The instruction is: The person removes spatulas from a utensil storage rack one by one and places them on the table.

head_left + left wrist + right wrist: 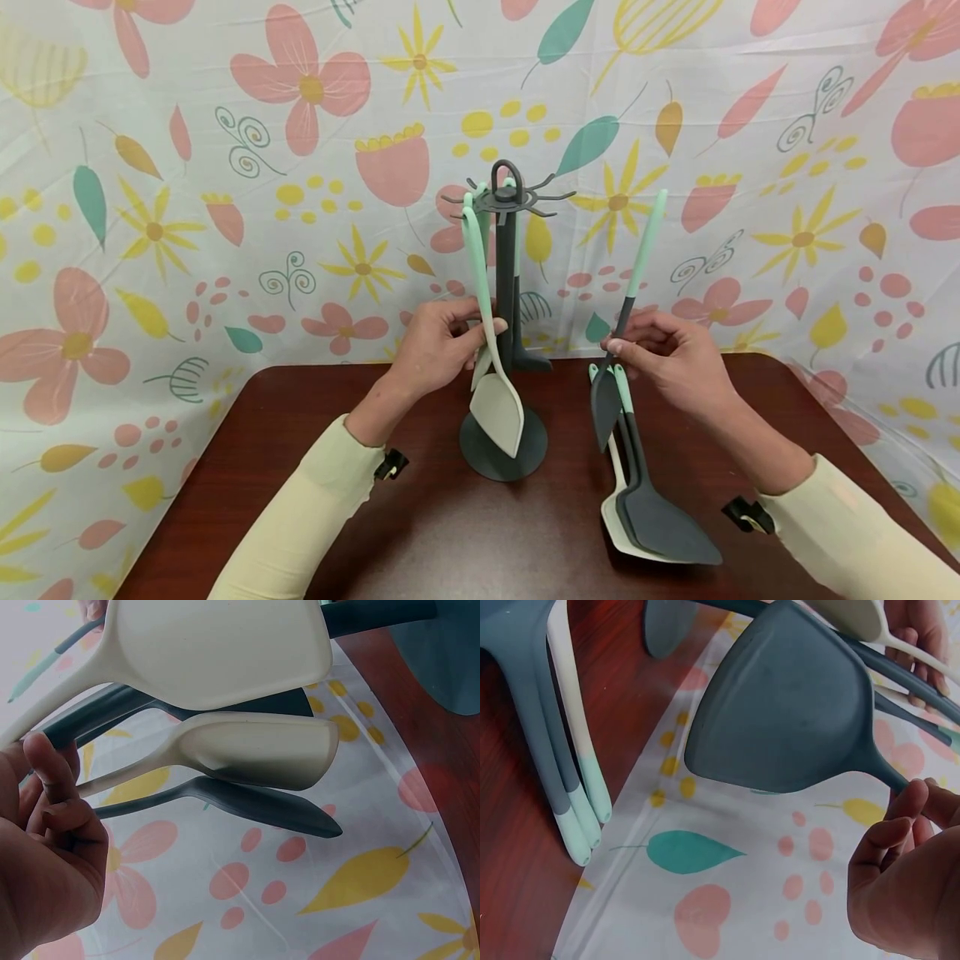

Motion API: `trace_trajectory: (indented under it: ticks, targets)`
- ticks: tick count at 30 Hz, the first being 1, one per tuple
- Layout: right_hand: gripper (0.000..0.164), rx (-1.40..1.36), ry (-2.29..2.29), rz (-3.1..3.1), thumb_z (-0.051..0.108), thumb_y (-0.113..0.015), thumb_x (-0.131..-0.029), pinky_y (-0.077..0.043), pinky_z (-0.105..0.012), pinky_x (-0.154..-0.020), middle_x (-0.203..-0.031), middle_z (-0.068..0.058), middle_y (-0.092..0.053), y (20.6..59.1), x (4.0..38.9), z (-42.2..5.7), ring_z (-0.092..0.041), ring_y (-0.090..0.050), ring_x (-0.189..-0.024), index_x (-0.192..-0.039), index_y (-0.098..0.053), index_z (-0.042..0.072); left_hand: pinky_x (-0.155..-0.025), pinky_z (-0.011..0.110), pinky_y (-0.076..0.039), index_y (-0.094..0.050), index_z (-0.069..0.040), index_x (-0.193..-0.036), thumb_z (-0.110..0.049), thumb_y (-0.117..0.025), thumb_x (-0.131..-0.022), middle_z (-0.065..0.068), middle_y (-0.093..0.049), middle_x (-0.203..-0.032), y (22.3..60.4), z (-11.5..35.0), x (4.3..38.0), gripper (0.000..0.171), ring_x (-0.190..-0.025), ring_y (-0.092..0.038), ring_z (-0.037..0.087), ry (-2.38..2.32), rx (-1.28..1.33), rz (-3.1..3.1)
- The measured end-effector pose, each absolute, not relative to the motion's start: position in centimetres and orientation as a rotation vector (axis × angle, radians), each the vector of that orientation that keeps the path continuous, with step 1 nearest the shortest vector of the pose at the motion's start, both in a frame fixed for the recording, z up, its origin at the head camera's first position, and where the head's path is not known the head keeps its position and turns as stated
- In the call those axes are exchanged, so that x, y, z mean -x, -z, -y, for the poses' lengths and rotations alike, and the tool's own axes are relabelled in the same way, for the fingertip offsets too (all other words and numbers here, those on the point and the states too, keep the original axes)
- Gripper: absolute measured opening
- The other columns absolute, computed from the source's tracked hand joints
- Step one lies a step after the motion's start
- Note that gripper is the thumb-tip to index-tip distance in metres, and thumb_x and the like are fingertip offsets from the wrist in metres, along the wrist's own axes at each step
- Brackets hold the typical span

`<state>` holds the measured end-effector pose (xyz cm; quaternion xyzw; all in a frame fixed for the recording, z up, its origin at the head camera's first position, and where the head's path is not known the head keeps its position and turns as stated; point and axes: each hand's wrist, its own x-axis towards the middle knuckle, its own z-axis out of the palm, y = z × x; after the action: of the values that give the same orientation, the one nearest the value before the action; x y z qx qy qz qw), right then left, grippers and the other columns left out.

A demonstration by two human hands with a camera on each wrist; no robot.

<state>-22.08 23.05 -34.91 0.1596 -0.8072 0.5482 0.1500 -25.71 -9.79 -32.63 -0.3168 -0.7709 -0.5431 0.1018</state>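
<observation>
My left hand [442, 346] pinches the shaft of a cream spatula [498, 412], whose mint handle hangs from a hook on the dark utensil stand [507, 283]. In the left wrist view, a cream scoop-shaped utensil [262, 750] and a dark, slender-headed utensil [262, 806] hang beyond the fingers. To the right of the stand, my right hand [675, 358] grips a dark grey turner [607, 400] low on its shaft. Its mint handle points up and its blade down. The right wrist view shows the broad, flat blade [787, 712] face on.
Below my right hand, dark grey turners [671, 525] lie stacked with a cream utensil [618, 537] on the brown table [375, 517], mint handles pointing away. The stand's round base [517, 467] sits near the far edge. Behind hangs a flowered cloth [315, 217]. Several hooks ring the stand's top.
</observation>
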Motion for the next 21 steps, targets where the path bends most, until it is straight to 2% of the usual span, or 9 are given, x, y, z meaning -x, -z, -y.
trace_trajectory:
  ticks: [3, 6, 15, 21]
  targets:
    - [0.019, -0.451, -1.532, 2.332, 0.014, -0.08, -0.097, -0.059, -0.028, -0.064, -0.085, -0.005, -0.078, 35.0, 22.1, -23.3, -0.023, -0.069, -0.065, -0.108, -0.072, 0.0, -0.05, 0.036, -0.049, -0.081, -0.016, -0.11, -0.023, -0.078, -0.1, 0.004, -0.059, -0.059, 32.6, 9.8, 25.7, 0.013, -0.05, -0.056, 0.025, 1.592, 0.928, 2.281]
    - [0.019, -0.437, -1.495, 2.346, 0.015, -0.081, -0.097, -0.057, -0.027, -0.062, -0.079, -0.002, -0.075, 35.1, 22.0, -23.6, -0.022, -0.068, -0.062, -0.105, -0.07, 0.002, -0.05, 0.036, -0.049, -0.081, -0.017, -0.111, -0.024, -0.078, -0.1, 0.004, -0.059, -0.059, 32.5, 9.8, 25.7, 0.014, -0.05, -0.056, 0.026, 1.586, 0.925, 2.283]
    - [0.017, -0.421, -1.435, 2.366, 0.013, -0.082, -0.096, -0.057, -0.027, -0.06, -0.079, 0.002, -0.076, 35.5, 21.7, -24.6, -0.023, -0.068, -0.062, -0.103, -0.07, 0.004, -0.049, 0.036, -0.049, -0.081, -0.016, -0.112, -0.024, -0.078, -0.1, 0.004, -0.06, -0.06, 32.4, 9.9, 25.6, 0.015, -0.055, -0.058, 0.042, 1.597, 0.923, 2.294]
    - [0.016, -0.411, -1.424, 2.387, 0.014, -0.081, -0.097, -0.056, -0.026, -0.06, -0.081, 0.003, -0.077, 35.9, 21.5, -25.1, -0.024, -0.067, -0.062, -0.104, -0.07, 0.004, -0.049, 0.037, -0.05, -0.08, -0.015, -0.117, -0.022, -0.077, -0.101, 0.004, -0.06, -0.06, 32.6, 9.9, 25.7, 0.018, -0.052, -0.058, 0.036, 1.596, 0.922, 2.29]
